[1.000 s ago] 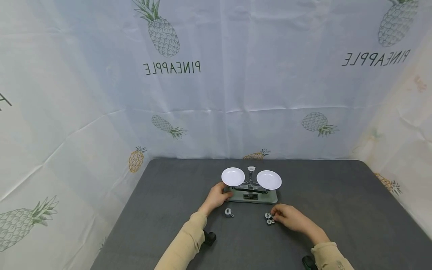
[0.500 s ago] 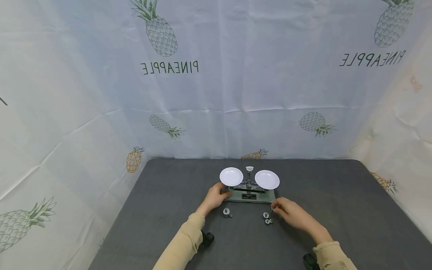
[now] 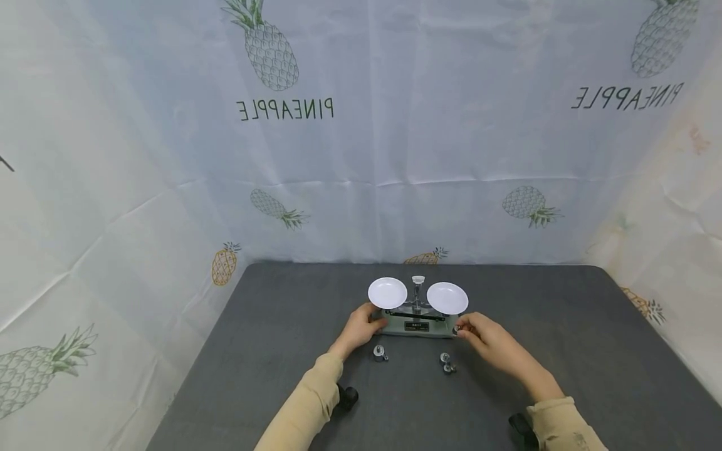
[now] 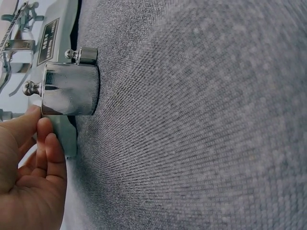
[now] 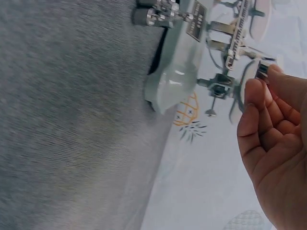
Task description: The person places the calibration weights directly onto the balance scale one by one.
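Note:
A balance scale [image 3: 439, 329] with a pale green base stands on the dark table, bearing two white pans, the left pan [image 3: 387, 293] and the right pan [image 3: 447, 298]. At the base's left end, my left hand [image 3: 356, 329] holds it with thumb and curled fingers. My right hand [image 3: 492, 346] pinches a small metal weight [image 5: 262, 70] between thumb and forefinger, raised just off the scale's right front corner, under the right pan. A large cylindrical weight [image 4: 72, 89] and a small weight [image 4: 87, 55] stand in front of the scale near my left hand.
Several more metal weights [image 3: 445, 358] cluster in front of the scale's right side. The grey cloth-covered table [image 3: 282, 376] spreads around. A pineapple-print curtain [image 3: 350, 150] hangs behind the table and along both sides.
My right hand has lifted one small weight out of the right cluster and carried it forward and up toward the right pan. My left hand has stayed at the scale's base.

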`<act>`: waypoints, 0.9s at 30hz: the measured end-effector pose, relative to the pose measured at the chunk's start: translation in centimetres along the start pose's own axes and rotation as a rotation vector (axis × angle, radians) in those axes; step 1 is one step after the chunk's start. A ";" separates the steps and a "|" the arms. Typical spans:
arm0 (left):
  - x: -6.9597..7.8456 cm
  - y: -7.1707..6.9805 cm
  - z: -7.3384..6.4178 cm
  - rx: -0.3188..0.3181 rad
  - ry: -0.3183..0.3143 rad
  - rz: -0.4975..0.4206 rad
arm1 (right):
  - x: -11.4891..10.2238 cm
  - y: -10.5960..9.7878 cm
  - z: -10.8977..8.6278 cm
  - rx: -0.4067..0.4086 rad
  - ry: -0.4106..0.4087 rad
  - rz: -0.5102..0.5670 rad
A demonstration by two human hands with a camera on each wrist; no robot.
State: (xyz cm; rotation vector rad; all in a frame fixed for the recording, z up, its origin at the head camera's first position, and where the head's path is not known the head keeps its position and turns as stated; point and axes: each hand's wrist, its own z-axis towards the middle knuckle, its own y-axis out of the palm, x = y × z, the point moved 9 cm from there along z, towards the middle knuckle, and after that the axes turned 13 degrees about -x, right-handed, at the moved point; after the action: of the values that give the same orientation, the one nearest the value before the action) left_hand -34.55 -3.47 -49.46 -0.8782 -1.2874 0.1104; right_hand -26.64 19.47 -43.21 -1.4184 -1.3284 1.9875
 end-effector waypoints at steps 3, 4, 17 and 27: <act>0.1 -0.3 0.1 0.006 0.000 0.014 | -0.5 -1.0 0.3 0.029 -0.016 -0.008; 0.2 -0.4 0.1 0.009 0.001 0.018 | -0.5 -1.3 0.4 0.038 -0.016 -0.008; 0.5 -0.2 -0.2 -0.003 0.003 0.024 | 0.3 -3.4 1.7 0.089 0.026 -0.021; 0.2 0.0 -0.2 -0.009 -0.009 0.012 | 0.9 -3.3 3.8 0.091 0.068 -0.009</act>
State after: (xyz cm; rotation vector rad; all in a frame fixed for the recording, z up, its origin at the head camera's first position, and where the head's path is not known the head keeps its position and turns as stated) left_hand -34.29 -3.46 -49.28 -0.8941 -1.2915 0.1183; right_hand -31.11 19.91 -40.72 -1.4231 -1.1977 1.9497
